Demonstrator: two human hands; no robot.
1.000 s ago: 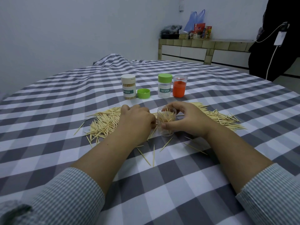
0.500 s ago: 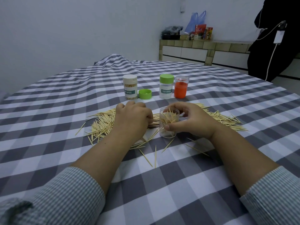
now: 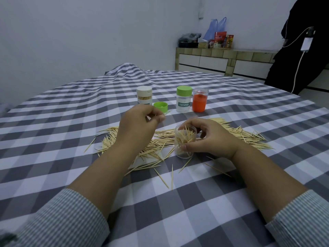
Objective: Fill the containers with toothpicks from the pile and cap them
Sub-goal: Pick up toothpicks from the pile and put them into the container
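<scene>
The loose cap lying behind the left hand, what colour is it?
Bright green; the loose cap shows in the head view.

A checked cloth (image 3: pixel 231 107) carries a toothpick pile (image 3: pixel 160 145), four containers and a loose green cap (image 3: pixel 160 106).

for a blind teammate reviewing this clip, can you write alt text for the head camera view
A person's right hand holds an open clear container partly filled with toothpicks, while the left hand pinches a few toothpicks lifted above the pile on a checked tablecloth. Behind stand three more containers, two of them capped, and a loose green cap.
</scene>
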